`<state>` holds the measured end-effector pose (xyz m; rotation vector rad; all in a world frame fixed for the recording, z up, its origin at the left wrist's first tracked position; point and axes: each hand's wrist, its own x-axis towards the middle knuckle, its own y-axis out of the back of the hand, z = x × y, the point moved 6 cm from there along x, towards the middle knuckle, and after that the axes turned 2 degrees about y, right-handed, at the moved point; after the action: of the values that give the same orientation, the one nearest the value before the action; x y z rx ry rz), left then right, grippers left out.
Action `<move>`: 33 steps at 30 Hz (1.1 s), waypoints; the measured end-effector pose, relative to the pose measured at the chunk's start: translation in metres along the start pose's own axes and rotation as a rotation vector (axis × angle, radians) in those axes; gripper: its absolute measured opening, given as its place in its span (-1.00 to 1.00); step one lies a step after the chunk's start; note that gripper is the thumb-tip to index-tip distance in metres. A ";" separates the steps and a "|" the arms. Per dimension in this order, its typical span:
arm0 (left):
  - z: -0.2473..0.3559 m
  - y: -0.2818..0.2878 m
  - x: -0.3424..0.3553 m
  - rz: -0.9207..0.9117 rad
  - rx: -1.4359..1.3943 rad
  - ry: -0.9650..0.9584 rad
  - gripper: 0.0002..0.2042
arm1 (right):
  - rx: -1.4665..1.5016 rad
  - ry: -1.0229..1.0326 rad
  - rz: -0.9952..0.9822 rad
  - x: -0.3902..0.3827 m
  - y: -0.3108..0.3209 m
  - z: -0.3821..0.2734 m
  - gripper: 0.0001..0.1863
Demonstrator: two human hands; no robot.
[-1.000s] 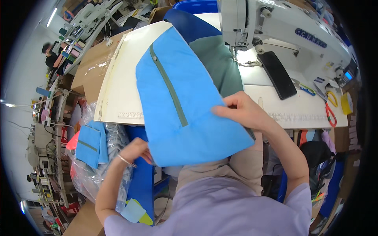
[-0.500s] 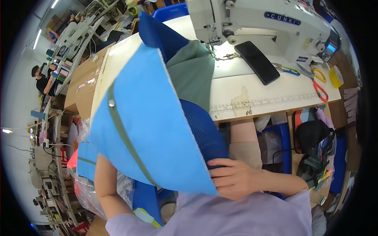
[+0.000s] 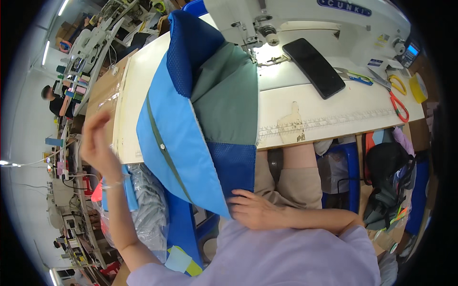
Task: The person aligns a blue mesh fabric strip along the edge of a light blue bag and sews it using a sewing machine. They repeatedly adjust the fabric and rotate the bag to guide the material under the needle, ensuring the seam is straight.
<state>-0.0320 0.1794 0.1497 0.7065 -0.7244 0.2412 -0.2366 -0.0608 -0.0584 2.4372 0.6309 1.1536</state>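
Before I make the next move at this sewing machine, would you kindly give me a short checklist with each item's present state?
1. Right hand on the work: ok; it is at the near end of the dark blue mesh.
2. Left hand on the work: not ok; it is raised, apart from the light blue panel.
3. Light blue panel lying flat: not ok; it is bent and hangs past the table's near edge.
4. Phone apart from the fabric: ok.
5. Red-handled scissors apart from the fabric: ok; they lie farther right.
6. Sewing machine needle raised: cannot tell; too small.
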 end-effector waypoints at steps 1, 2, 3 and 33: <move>0.044 -0.035 -0.011 -0.137 -0.031 -0.131 -0.69 | 0.022 -0.031 -0.008 0.000 -0.003 0.007 -0.82; 0.074 -0.071 -0.020 -0.412 -0.106 -0.429 -0.71 | 0.046 -0.051 -0.017 0.004 -0.005 0.012 -0.83; 0.106 -0.102 -0.023 -0.532 0.025 -0.566 -0.71 | 0.153 -0.090 -0.007 0.008 0.001 0.018 -0.85; 0.087 -0.247 -0.017 -0.872 -0.015 -0.889 -0.69 | 0.668 -0.811 0.450 -0.002 0.020 0.030 -0.55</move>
<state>0.0166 -0.0624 0.0594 1.0554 -1.1663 -0.9320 -0.2088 -0.0821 -0.0677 3.3730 0.2128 -0.0648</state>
